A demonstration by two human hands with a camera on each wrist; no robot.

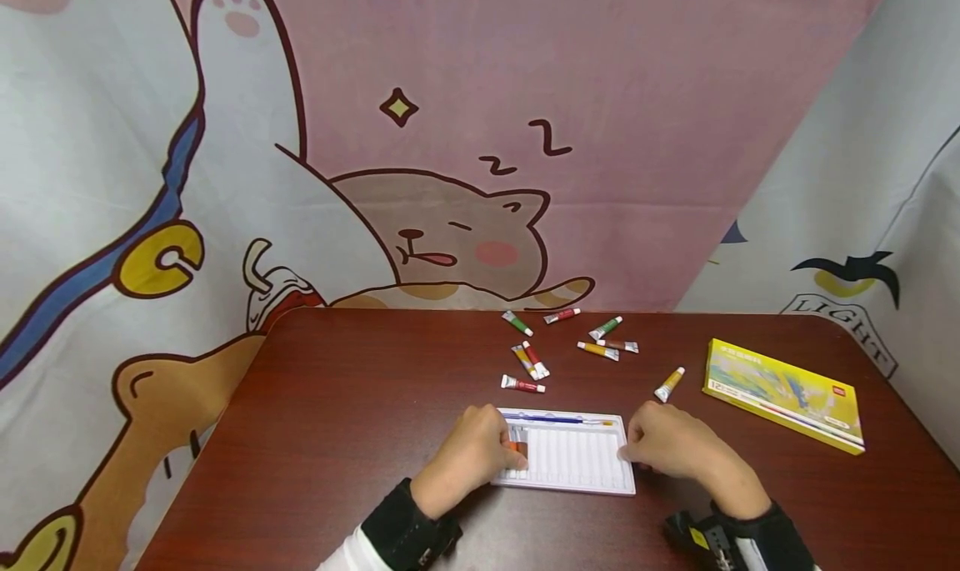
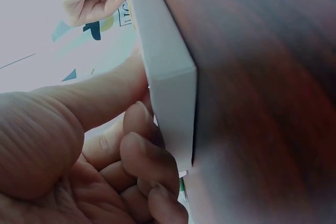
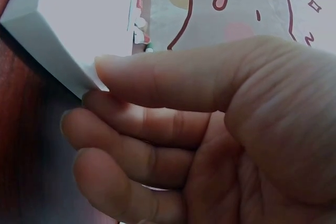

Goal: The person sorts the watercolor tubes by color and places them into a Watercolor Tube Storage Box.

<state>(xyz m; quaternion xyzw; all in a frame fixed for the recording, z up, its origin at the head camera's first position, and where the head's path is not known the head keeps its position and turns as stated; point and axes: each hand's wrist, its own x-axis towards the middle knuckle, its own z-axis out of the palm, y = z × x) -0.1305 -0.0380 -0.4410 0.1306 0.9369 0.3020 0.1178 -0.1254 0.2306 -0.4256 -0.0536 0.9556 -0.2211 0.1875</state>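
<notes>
A shallow white plastic tray with narrow slots (image 1: 573,458) lies on the table between the two hands. My left hand (image 1: 472,446) grips its left end, the thumb over the top and the other fingers curled at the end wall (image 2: 176,114). Beside that thumb, an orange and a brown paint tube (image 1: 522,448) lie in the leftmost slots, partly covered by the hand. At the opposite end my right hand (image 1: 667,442) pinches the rim, thumb on top and curled fingers against the side. A blue-handled paintbrush (image 1: 551,419) lies along the tray's far edge.
Several small paint tubes lie scattered beyond the tray, among them a red one (image 1: 522,384), a green one (image 1: 606,328) and a yellow one (image 1: 598,351). Another yellow tube (image 1: 670,384) is near the right hand. A yellow paint box (image 1: 783,396) lies at the right of the table (image 1: 337,404).
</notes>
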